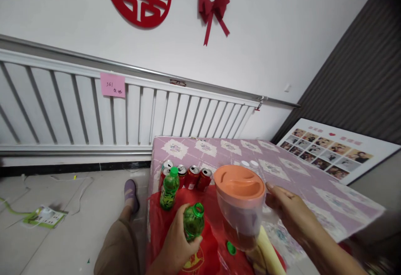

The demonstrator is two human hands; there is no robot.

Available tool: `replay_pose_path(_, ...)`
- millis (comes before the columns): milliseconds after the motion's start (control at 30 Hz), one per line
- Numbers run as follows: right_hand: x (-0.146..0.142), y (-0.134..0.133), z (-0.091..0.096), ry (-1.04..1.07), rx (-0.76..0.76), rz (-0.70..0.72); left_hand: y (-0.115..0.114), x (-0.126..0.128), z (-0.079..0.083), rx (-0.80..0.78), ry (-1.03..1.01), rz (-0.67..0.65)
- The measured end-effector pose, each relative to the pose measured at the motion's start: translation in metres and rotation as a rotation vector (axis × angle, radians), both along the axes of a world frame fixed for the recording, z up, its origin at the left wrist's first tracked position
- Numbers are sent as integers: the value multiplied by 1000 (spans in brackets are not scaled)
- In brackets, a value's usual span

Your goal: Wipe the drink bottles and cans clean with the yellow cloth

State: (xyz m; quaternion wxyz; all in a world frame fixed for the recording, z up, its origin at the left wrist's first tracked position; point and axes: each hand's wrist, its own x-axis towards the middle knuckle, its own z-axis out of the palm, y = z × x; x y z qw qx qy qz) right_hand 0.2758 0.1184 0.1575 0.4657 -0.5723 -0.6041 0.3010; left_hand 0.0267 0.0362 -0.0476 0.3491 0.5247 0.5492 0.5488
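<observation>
My left hand (177,241) is wrapped round an uncapped green plastic bottle (193,221), its open mouth facing up. To the right of it, a clear plastic pitcher (241,220) with an orange lid (240,182) stands upright, some dark liquid low inside. My right hand (286,202) is closed at the pitcher's right side, where its handle sits, largely hidden by the fingers. A loose green bottle cap (231,248) lies between bottle and pitcher. Behind my left hand is a second green bottle (169,189), with its cap on.
Several red drink cans (191,177) are grouped behind the bottles. A red cloth or bag (208,225) covers part of the patterned purple tablecloth (272,168). Something pale yellow and long (269,252) lies by the pitcher. A white radiator (184,112) runs along the wall.
</observation>
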Motion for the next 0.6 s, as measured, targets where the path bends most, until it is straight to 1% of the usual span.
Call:
replay_pose_path(100, -2, 7, -25, 206, -18, -88, -2, 0, 1, -13, -2, 19)
replay_pose_path(267, -16, 16, -64, 342, 18, -145, -4, -3, 5, -32, -1, -3)
replay_pose_path(367, -23, 23, -85, 418, 33, -202, -4, -4, 5, -29, 3, -4)
replay_pose_path(467, -26, 27, -101, 483, 49, -259, -4, -4, 1, -18, 5, 15)
replay_pose_path(600, -29, 23, -113, 543, 25, -273, -4, -3, -4, -11, 22, 39)
